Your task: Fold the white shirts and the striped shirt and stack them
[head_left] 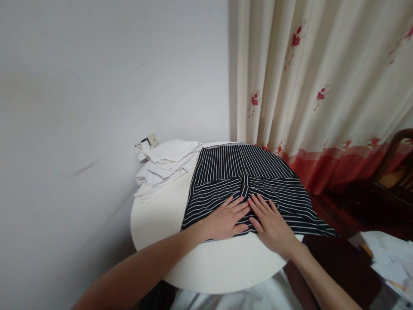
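A black garment with white stripes [232, 161] lies spread flat over the round white table, with a knotted band across its middle. It hangs past the table's right edge. My left hand [226, 218] rests palm down on its near part, fingers spread. Beside it, my right hand [269, 224] also lies flat on the cloth just below the knot, fingers apart. The fingertips of both hands nearly meet. Neither hand grips the fabric.
White crumpled cloth [167, 161] lies on the table's far left, against the wall. The white table [222, 267] has a rounded near edge. A flowered curtain [309, 86] hangs behind. A wooden chair [395, 159] and a pile of papers [390, 258] are at right.
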Tool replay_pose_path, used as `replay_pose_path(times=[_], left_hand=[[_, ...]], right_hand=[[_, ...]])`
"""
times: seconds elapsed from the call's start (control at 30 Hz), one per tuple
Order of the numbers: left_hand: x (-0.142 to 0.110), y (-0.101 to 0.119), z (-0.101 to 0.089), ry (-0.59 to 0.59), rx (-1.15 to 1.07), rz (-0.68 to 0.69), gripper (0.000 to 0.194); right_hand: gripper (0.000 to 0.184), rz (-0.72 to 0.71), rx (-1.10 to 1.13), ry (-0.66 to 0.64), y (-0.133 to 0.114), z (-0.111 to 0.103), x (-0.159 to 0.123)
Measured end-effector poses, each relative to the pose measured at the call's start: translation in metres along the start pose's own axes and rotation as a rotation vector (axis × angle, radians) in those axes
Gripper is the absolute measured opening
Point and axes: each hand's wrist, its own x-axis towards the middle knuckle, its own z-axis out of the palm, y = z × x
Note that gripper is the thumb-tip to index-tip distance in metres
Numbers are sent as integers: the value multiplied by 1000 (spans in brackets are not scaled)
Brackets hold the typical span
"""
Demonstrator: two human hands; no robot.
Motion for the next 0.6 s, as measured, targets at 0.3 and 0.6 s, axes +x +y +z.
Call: replay_pose_path(times=[0.3,0.6], left_hand=[[-3,-1,-1,3,-9,2,63],[-7,3,-3,-83,-55,-69,68]], right_hand=[[64,47,-72,72,22,3,-23],[68,135,-114,123,63,3,-56]])
